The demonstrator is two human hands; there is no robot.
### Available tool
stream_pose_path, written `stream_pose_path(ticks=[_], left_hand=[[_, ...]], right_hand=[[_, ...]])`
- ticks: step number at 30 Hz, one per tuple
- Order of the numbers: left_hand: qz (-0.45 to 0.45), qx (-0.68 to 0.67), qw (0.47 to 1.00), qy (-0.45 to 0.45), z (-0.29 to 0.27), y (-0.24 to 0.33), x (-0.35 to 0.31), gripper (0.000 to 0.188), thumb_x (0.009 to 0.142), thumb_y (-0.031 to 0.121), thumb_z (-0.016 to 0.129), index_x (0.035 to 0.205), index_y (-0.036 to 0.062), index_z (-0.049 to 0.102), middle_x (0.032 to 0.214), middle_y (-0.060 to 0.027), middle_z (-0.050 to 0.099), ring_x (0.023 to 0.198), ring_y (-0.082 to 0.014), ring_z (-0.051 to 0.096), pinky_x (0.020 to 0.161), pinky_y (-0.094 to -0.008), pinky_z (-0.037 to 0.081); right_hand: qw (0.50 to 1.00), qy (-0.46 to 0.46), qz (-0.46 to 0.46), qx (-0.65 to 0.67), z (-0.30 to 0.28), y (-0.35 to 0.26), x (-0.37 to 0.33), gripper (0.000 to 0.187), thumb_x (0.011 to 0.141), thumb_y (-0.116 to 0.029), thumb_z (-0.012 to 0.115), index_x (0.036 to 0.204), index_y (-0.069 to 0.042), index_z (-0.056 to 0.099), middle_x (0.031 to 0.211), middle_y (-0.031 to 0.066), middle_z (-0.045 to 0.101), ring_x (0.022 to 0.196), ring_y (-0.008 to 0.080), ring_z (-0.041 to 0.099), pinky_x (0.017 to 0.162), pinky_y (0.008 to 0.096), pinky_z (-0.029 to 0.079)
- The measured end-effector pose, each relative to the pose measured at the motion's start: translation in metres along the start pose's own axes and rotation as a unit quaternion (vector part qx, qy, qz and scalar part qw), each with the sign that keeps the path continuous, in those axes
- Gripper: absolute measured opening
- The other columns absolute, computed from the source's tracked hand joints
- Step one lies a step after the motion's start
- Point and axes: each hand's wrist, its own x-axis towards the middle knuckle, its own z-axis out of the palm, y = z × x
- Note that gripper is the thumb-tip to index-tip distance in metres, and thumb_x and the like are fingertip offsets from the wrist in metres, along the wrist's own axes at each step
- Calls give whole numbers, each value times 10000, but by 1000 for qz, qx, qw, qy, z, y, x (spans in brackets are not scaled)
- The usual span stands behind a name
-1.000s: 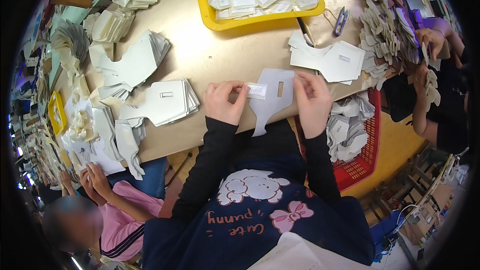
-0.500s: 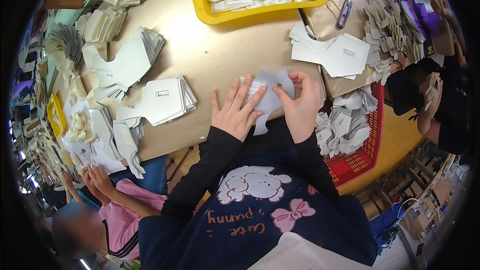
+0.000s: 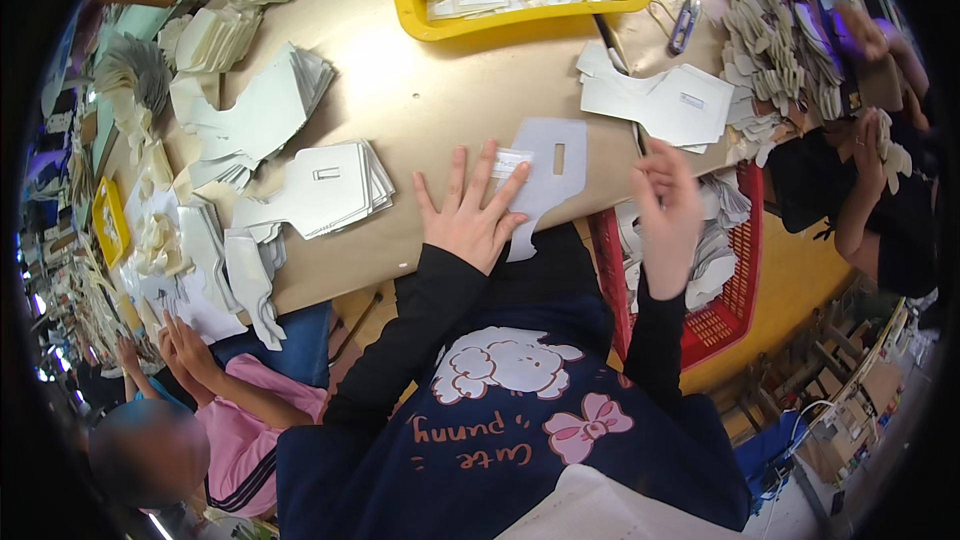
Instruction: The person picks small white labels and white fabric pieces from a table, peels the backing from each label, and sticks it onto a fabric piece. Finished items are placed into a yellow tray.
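Spread flat on the brown table, my left hand (image 3: 468, 205) has its fingertips on a small clear packet with a white label (image 3: 513, 157) and on the left edge of a pale grey cut-out piece (image 3: 570, 175). That piece lies flat, has a narrow rectangular slot, and its thin tail reaches past the table edge. My right hand (image 3: 670, 210) is off the piece, to its right, above the table's edge and a red basket. Its fingers are loosely bent, a little apart and slightly blurred, with nothing seen in them. Nearest to it lies a stack of white cut-outs (image 3: 655, 100).
A yellow tray (image 3: 520, 24) of small labelled packets stands at the back, with purple thread snips (image 3: 684, 25) to its right. More stacks of white cut-outs (image 3: 330, 188) lie leftward. The red basket (image 3: 738, 285) holds similar pieces. Co-workers sit at both sides.
My right hand has let go of the grey piece and moved right. The piece, bent up at its right side before, now lies flat. My left hand stays at the packet, fingers spread wider.
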Motion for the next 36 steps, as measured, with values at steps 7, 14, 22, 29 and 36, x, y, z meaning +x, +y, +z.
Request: stream_pose_path(ticks=[7,14,22,29,36], left_hand=[[-16,1,1000,16,5,-1,-2,679,908,481,554,1510,234,361,1598,-20,270,1477,-265,221,1130,-667,72],[-6,9,1000,27,2,1,0,669,899,528,551,1499,288,376,1571,49,313,1461,-270,245,1092,-712,144],[-4,2,999,32,0,4,0,622,913,481,546,1491,314,389,1558,126,325,1474,-278,214,1122,-684,91],[-4,3,1000,30,10,2,-4,570,954,471,481,1491,301,390,1565,97,321,1477,-275,203,1130,-674,85],[200,-313,891,260,17,-2,-24,1065,741,275,833,1566,261,160,1601,-241,114,1415,-602,77,1098,-675,211]], right_hand=[[953,3,-168,-250,51,16,-14,354,838,-128,727,1123,5,565,981,136,604,895,241,608,771,363,476],[981,-72,56,172,40,-13,-22,282,891,9,632,1164,23,561,745,74,641,600,90,600,529,228,442],[985,-32,107,128,15,-14,-31,214,907,0,615,1113,15,670,720,35,638,497,56,526,471,203,410],[975,96,15,200,-101,-28,-37,314,911,-36,573,1200,84,596,1084,106,665,896,121,640,798,233,495],[943,-291,-12,161,-66,-48,-60,585,740,148,649,1307,102,513,1228,155,607,1063,166,631,907,279,493]])
